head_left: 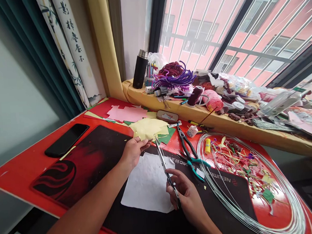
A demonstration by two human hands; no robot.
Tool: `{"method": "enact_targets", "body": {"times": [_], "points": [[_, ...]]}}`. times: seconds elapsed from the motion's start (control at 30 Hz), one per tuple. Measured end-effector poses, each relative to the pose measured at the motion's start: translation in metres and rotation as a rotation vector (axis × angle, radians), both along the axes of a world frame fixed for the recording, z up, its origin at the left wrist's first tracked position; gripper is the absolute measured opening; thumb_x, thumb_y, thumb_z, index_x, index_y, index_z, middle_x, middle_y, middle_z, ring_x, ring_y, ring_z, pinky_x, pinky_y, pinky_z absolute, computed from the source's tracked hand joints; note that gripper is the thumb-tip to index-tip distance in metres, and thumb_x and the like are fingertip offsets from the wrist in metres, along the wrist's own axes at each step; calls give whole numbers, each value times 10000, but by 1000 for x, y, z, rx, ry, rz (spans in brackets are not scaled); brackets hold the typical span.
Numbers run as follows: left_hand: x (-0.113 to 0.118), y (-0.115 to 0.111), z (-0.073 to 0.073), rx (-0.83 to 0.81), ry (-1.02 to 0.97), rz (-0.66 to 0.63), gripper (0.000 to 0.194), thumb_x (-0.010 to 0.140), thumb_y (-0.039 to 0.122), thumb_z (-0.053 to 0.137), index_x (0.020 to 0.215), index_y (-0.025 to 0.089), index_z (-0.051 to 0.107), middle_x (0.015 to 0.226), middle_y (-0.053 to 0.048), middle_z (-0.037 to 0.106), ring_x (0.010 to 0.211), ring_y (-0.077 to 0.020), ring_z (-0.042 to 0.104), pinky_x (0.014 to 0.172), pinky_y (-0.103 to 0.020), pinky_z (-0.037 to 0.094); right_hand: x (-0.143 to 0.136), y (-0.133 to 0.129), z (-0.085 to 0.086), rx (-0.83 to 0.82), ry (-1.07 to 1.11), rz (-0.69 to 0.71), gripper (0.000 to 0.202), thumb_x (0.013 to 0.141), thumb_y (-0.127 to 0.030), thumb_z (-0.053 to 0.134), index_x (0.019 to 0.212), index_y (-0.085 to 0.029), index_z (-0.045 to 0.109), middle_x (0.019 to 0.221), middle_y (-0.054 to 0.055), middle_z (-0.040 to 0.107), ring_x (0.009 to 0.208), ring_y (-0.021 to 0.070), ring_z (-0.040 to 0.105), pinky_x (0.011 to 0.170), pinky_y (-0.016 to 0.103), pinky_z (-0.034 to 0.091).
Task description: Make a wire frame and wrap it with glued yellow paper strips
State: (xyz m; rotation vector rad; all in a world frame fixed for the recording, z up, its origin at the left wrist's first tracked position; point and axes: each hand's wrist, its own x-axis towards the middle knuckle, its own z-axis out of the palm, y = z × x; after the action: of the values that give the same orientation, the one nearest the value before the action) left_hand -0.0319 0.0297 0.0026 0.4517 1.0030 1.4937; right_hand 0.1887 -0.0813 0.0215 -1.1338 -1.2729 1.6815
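Observation:
My right hand (184, 193) grips a pair of long, slim scissors (162, 159), their dark handles among my fingers and the blades pointing away from me. Close to the scissor tips, my left hand (133, 150) is closed in a pinch. What sits between its thumb and finger is too small to make out; a thin loop shows near the tips. Just behind both lie pale yellow paper sheets (144, 127) with green paper (170, 134) under them. Below the hands a creased white sheet (146, 185) rests on the black desk mat (99, 149).
Right of my right hand lie black-handled pliers (186, 141), teal-handled pliers (195, 166) and a large wire coil (292, 196) around paper scraps and a yellow glue stick (207, 146). A phone (66, 139) is at left. A thermos (140, 70) and craft supplies crowd the windowsill.

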Motion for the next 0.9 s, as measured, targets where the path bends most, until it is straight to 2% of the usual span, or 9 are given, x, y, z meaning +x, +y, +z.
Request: {"method": "enact_targets", "body": {"times": [0.43,0.9], "points": [[2,-2,1,-17,-17,-10,104,741,29,806,740,115,748,832,-86,782,707,-138,720,690,-224,601,0,2,2,3,-23,-24,567,816,-550,813,1253,-234,639,863,-20,554,461,47,462,400,196,384],[1,-2,-3,-13,93,-121,108,749,112,858,805,107,765,864,-108,796,723,-153,741,725,-238,616,4,6,-2,14,-12,-38,512,839,-504,810,1247,-243,641,867,-21,568,446,35,471,405,187,340]]}}
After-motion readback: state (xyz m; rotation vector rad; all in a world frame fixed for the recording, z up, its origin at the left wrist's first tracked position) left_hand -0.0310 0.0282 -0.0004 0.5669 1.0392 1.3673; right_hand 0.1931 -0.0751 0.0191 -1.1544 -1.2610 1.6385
